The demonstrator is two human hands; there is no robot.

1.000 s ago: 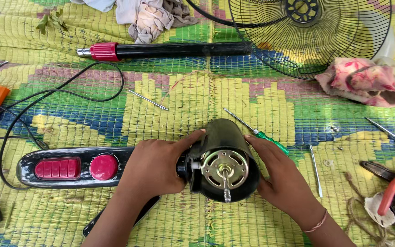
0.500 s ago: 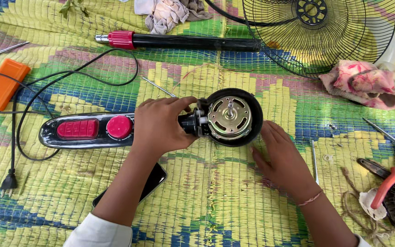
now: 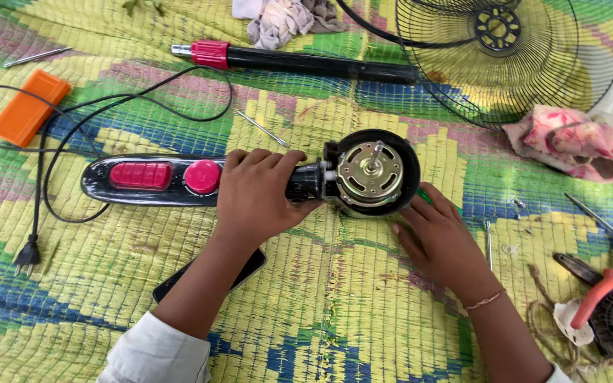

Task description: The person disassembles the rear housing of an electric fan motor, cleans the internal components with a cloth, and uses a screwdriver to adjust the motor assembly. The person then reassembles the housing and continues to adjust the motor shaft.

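The left hand [image 3: 257,195] is wrapped around the neck of the round black fan motor housing [image 3: 370,174], which rests on the yellow-green woven mat [image 3: 335,298]. The right hand [image 3: 438,237] lies open against its lower edge, perhaps over a green-handled screwdriver [image 3: 423,195].

The left hand [image 3: 257,198] hides the black motor's neck [image 3: 305,183]; beneath its forearm, a black phone [image 3: 248,269] lies half covered.

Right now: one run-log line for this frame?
left hand: grips fan motor neck | right hand: flat on mat, beside motor | motor shaft up | fan grille behind
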